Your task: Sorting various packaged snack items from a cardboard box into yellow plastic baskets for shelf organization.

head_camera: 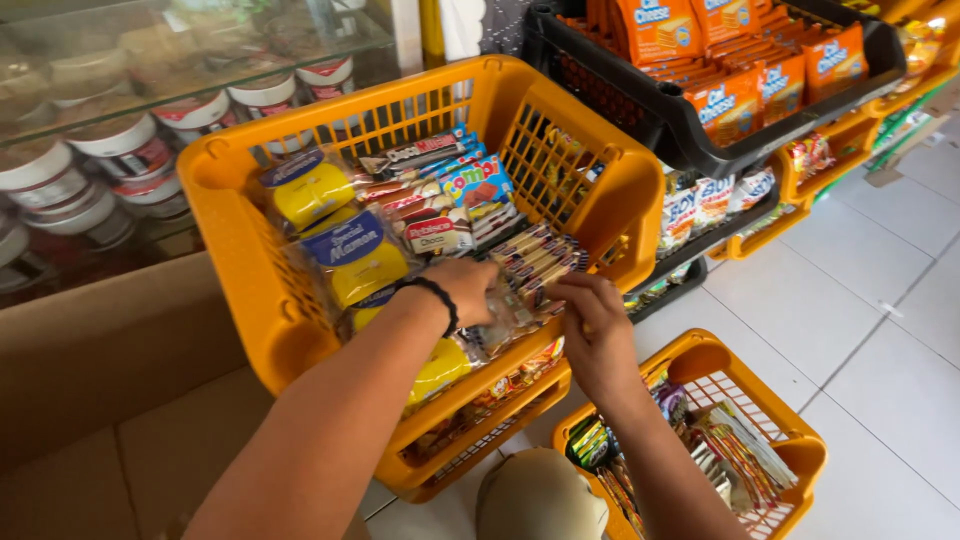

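Over the orange plastic basket [610, 195], the left hand [467, 288] and the right hand [592, 330] both pinch a clear-wrapped bundle of brown snack bars [532, 262].

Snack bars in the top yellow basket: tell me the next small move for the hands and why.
Probably slide the snack bars down into the gap at the front right of the yellow basket. Both the left hand and right hand already grip the bundle over the basket's front rim, and the yellow-wrapped cakes and boxed wafers fill the rest.
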